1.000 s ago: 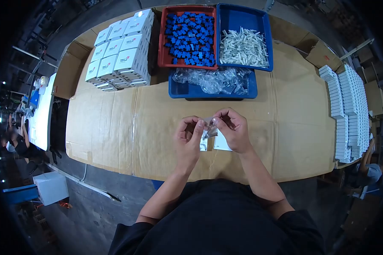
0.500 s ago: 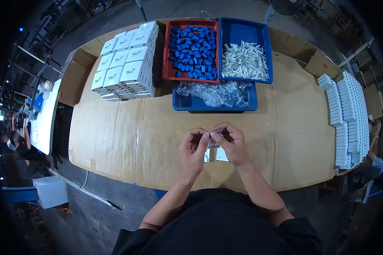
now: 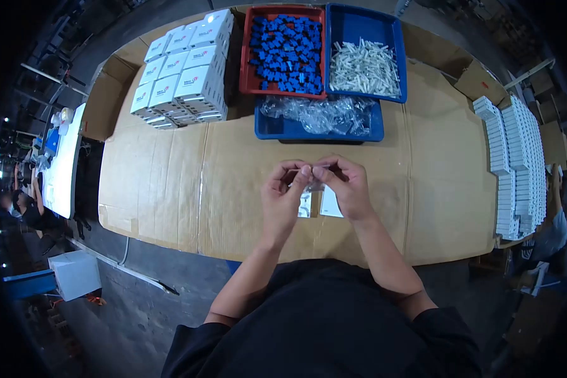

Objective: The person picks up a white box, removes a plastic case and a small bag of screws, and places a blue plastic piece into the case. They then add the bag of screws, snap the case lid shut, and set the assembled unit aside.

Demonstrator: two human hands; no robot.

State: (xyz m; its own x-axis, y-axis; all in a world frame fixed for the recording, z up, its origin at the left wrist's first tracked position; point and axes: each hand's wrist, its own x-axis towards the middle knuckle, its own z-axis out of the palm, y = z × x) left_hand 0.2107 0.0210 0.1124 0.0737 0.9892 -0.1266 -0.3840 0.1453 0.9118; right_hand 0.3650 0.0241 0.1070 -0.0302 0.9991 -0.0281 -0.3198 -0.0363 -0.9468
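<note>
My left hand (image 3: pixel 285 196) and my right hand (image 3: pixel 350 190) meet above the near middle of the cardboard-covered table. Thumbs and fingertips of both pinch the upper edge of a small clear plastic bag (image 3: pixel 317 186), which hangs between them. What the bag contains, if anything, I cannot make out. Below it lie a flat white piece (image 3: pixel 329 203), partly behind my right hand, and a smaller white piece with grey marks (image 3: pixel 305 208) beside my left hand.
Beyond my hands, a blue tray (image 3: pixel 283 135) contains clear plastic bags. Behind it are a red tray (image 3: pixel 246 63) of blue parts and a blue tray (image 3: pixel 359 22) of white pieces. White boxes (image 3: pixel 195 82) stand stacked left; white items (image 3: pixel 513 164) line the right edge. A person (image 3: pixel 31 211) is far left.
The view has tilted down, so the table and trays appear higher. Both hands still pinch the bag, with fingertips slightly shifted and the hands a little further apart.
</note>
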